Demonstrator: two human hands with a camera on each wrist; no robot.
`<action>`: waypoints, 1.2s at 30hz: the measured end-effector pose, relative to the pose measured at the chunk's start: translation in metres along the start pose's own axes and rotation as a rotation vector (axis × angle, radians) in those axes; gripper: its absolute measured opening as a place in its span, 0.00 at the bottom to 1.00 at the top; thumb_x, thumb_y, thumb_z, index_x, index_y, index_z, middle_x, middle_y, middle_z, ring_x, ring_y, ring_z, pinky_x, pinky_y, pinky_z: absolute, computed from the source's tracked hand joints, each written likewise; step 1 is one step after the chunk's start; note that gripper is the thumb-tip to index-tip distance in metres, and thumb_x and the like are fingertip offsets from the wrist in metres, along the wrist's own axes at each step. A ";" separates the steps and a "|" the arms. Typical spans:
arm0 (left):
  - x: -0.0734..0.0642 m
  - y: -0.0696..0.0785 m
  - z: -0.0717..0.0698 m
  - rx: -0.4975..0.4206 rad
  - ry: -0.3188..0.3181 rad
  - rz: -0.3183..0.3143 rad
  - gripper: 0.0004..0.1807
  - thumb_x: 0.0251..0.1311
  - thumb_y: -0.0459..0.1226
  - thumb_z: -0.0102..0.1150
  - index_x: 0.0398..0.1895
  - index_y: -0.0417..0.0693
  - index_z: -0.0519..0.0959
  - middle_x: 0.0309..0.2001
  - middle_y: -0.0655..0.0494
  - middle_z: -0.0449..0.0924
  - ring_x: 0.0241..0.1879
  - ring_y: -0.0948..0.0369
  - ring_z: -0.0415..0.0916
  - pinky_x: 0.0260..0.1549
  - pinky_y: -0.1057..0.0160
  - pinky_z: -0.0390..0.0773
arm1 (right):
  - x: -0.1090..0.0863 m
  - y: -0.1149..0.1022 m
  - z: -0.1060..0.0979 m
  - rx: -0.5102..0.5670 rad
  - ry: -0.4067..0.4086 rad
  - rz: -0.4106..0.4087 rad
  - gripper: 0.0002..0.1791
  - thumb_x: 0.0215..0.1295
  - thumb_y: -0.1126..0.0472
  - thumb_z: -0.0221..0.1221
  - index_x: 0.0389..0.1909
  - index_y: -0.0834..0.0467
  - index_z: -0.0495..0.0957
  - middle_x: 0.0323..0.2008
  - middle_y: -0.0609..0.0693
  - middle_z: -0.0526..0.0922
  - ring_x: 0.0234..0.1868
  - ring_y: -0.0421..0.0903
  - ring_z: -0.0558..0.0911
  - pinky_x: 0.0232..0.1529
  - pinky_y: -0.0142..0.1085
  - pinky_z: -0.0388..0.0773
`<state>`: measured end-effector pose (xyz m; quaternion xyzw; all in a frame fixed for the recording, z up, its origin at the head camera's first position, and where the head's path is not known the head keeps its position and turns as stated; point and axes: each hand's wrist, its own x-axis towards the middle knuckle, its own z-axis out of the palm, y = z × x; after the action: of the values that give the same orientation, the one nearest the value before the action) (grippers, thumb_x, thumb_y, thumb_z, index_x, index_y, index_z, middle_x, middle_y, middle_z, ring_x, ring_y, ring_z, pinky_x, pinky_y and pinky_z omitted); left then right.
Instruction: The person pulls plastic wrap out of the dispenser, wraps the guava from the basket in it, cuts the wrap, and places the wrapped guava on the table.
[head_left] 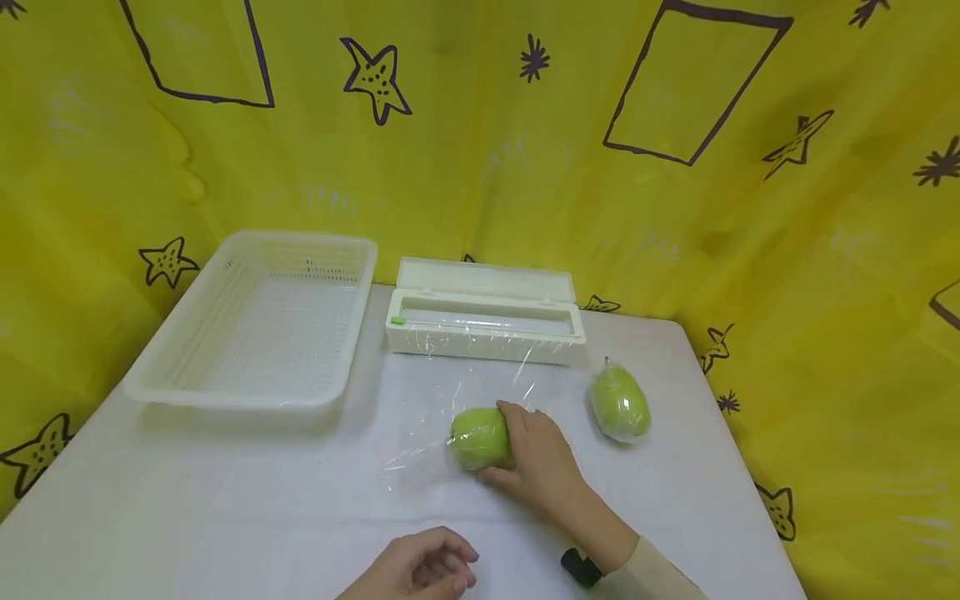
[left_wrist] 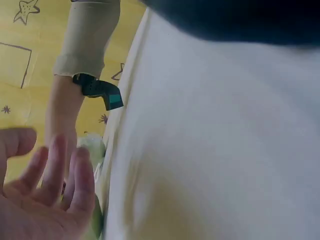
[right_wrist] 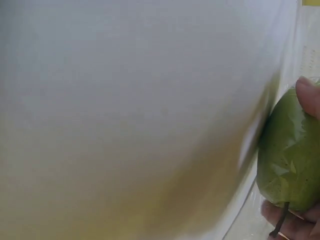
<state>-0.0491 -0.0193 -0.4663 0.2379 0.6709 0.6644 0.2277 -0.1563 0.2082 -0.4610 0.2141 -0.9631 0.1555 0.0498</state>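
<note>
A green pear [head_left: 478, 438] lies on a sheet of clear cling film [head_left: 417, 460] over the white table. My right hand [head_left: 542, 461] grips it from the right, thumb on the near side and fingers on the far side. In the right wrist view, film clings to the pear [right_wrist: 290, 155], and its dark stem points down. My left hand [head_left: 423, 567] hovers near the front edge, fingers loosely curled and holding nothing. Film runs toward a white cling film dispenser [head_left: 486, 340] with its lid raised. Another pear [head_left: 620, 403], wrapped in film, lies to the right.
A white plastic basket [head_left: 341, 350] stands at the back left of the table [head_left: 225, 508]. Behind the table hangs a yellow curtain [head_left: 465, 167] with drawn stars. A dark band [head_left: 581, 568] is worn on the right wrist.
</note>
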 end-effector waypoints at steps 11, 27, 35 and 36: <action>0.052 -0.003 0.007 -0.088 0.610 -0.160 0.30 0.76 0.44 0.46 0.73 0.36 0.57 0.73 0.36 0.54 0.73 0.39 0.54 0.68 0.42 0.63 | 0.006 -0.002 -0.003 0.037 -0.056 0.064 0.53 0.35 0.40 0.80 0.62 0.59 0.69 0.47 0.53 0.81 0.45 0.48 0.80 0.43 0.45 0.81; 0.093 -0.016 -0.039 0.436 0.554 0.032 0.18 0.76 0.40 0.46 0.62 0.43 0.72 0.49 0.49 0.67 0.42 0.60 0.68 0.45 0.60 0.72 | 0.009 -0.009 -0.004 -0.020 -0.056 0.002 0.52 0.32 0.43 0.82 0.59 0.57 0.69 0.43 0.52 0.82 0.45 0.50 0.81 0.40 0.45 0.82; 0.098 -0.016 -0.042 0.449 0.578 0.048 0.13 0.76 0.33 0.42 0.53 0.44 0.77 0.49 0.50 0.70 0.51 0.57 0.71 0.54 0.53 0.72 | 0.010 -0.010 -0.004 -0.046 -0.046 -0.008 0.52 0.31 0.43 0.82 0.59 0.56 0.69 0.45 0.51 0.83 0.45 0.49 0.81 0.41 0.44 0.82; 0.099 -0.015 -0.041 0.439 0.590 0.050 0.13 0.75 0.33 0.42 0.51 0.42 0.77 0.49 0.49 0.70 0.51 0.55 0.71 0.54 0.52 0.71 | 0.010 -0.010 -0.004 -0.049 -0.044 -0.011 0.51 0.31 0.43 0.82 0.58 0.56 0.69 0.44 0.50 0.83 0.44 0.49 0.81 0.40 0.44 0.82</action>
<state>-0.1526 0.0104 -0.4801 0.0955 0.8284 0.5498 -0.0481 -0.1609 0.1967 -0.4533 0.2214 -0.9663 0.1266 0.0345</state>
